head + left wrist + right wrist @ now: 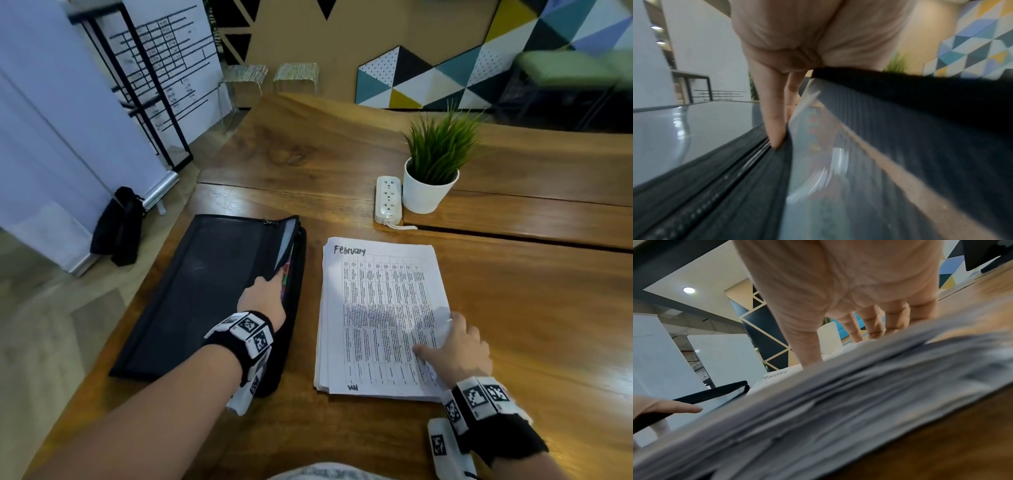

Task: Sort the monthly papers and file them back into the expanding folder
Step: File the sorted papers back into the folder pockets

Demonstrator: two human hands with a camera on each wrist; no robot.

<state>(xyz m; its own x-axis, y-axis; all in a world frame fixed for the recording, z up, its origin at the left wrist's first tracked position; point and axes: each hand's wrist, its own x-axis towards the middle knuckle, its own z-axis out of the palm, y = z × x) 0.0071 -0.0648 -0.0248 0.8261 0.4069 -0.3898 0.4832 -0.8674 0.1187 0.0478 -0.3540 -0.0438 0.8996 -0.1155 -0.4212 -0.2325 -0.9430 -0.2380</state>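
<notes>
2 hands [263,301], 1 folder [205,291], 1 paper stack [376,318]

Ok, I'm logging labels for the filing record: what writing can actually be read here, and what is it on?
"February": handwritten at the top left of the top sheet of the paper stack.
Printed table on that sheet: too small to read.
Scribble at its bottom left corner: unreadable.
Chart on the white board behind the table: blurred, unreadable.
Coloured tabs inside the folder: no legible text.

Expanding folder [212,294] left of the paper stack [380,318] on the table [513,325]; power strip [387,198] and potted plant [431,164] behind, perhaps touching
</notes>
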